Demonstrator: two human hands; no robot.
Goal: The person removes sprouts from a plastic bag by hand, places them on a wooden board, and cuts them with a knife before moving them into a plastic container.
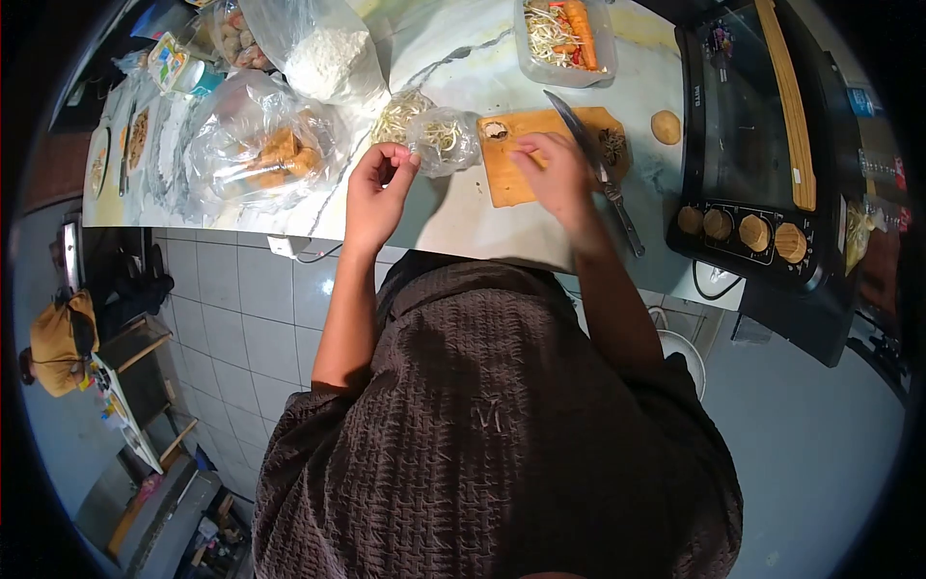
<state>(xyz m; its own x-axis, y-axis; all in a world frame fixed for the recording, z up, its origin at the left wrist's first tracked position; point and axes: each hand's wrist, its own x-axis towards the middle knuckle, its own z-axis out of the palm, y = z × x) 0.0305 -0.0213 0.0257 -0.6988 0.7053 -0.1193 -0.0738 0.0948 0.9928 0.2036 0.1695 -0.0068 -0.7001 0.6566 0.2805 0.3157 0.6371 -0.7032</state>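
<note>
My left hand is closed, thumb and forefinger pinched together at the left edge of a small clear plastic bag. What the pinch holds, if anything, is too small to make out. Bean sprouts lie in a heap just beyond those fingers, and more show in the bag. Over the wooden cutting board hovers my right hand, slightly blurred, with thumb and fingers apart and nothing visible in them. A knife lies slanted across the board's right side, its handle reaching past the board. A small pale pile sits at the board's upper left.
A plastic tub with sprouts and orange pieces stands behind the board. Left are a bag of orange-brown pieces and a bag of white powder. A round tan item lies beside the black oven. Another person is far left.
</note>
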